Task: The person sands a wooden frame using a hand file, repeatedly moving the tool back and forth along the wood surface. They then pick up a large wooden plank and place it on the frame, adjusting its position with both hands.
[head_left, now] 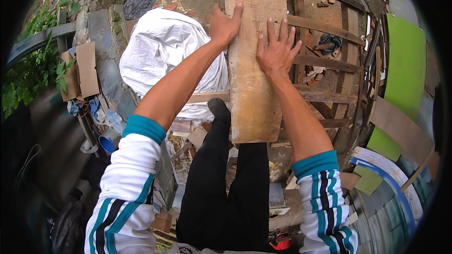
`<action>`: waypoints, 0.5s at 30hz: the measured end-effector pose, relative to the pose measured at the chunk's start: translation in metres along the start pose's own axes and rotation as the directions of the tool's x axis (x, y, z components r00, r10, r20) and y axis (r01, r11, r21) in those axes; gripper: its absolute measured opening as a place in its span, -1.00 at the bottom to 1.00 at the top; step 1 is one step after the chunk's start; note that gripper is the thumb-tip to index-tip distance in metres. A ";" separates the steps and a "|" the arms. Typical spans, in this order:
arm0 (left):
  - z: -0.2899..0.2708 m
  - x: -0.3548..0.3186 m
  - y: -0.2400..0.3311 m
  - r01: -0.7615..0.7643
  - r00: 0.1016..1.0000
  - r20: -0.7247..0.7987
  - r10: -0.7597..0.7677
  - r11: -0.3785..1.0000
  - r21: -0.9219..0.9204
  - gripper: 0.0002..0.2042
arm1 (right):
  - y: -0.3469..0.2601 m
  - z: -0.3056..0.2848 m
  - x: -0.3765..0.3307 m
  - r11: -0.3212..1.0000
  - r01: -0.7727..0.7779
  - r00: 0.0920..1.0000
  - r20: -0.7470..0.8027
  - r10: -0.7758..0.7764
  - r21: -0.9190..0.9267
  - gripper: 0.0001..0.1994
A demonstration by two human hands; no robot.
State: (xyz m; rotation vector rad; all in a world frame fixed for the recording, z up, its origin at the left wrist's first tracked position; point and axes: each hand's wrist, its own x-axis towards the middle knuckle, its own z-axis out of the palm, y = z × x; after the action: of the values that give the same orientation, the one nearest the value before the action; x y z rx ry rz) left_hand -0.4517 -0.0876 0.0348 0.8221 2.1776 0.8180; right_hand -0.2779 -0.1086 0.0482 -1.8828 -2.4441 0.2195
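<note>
A wide, worn wooden plank (255, 99) stretches away from me, its near end between my legs. My left hand (226, 24) is at the plank's left edge, thumb on the upper face and the other fingers bent down over the side, their tips partly hidden. Flat on the plank's right part lies my right hand (278, 51), fingers spread and pointing away. A bunched white cloth or sack (162, 51) sits to the left, partly behind my left forearm. Under and right of the plank is a frame of dark wooden slats (327, 61).
My dark-covered foot (218, 108) is beside the plank, near a thin wooden strip (202, 97). Scrap wood and rubble litter the ground. Green panels (405, 66) and offcuts lean at the right; a low stone wall (101, 28) and cardboard (87, 69) stand left. A blue cup (107, 143) is lower left.
</note>
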 end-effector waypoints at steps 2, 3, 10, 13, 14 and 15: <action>0.004 -0.017 0.002 0.075 0.997 0.026 -0.073 0.994 -0.082 0.00 | 0.000 0.003 -0.003 0.999 -0.032 0.999 -0.035 0.032 0.001 -0.36; 0.006 -0.021 0.005 0.085 0.996 0.018 -0.083 0.991 -0.102 -0.02 | 0.001 0.005 -0.003 0.999 -0.047 0.996 -0.077 0.045 -0.020 -0.28; 0.008 -0.017 -0.010 0.016 1.000 -0.005 -0.017 0.990 -0.138 -0.15 | -0.001 -0.003 -0.001 0.976 -0.047 0.999 0.000 0.048 0.211 -0.12; 0.008 -0.015 -0.012 -0.006 1.000 0.002 0.006 0.990 -0.138 -0.15 | -0.002 -0.004 -0.002 0.980 -0.042 0.999 0.006 0.042 0.193 -0.11; 0.007 -0.016 -0.012 0.002 1.000 0.016 0.001 0.990 -0.142 -0.16 | -0.003 -0.004 -0.002 0.982 -0.043 0.999 0.017 0.041 0.182 -0.10; 0.007 -0.017 -0.012 0.009 1.000 0.030 -0.004 0.989 -0.146 -0.17 | -0.003 -0.003 -0.002 0.984 -0.044 0.999 0.027 0.040 0.171 -0.09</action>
State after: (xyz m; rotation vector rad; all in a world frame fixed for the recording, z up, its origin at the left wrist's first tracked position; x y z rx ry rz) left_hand -0.4408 -0.1049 0.0281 0.7485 2.0663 0.9438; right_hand -0.2796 -0.1111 0.0520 -1.8703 -2.3170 0.4418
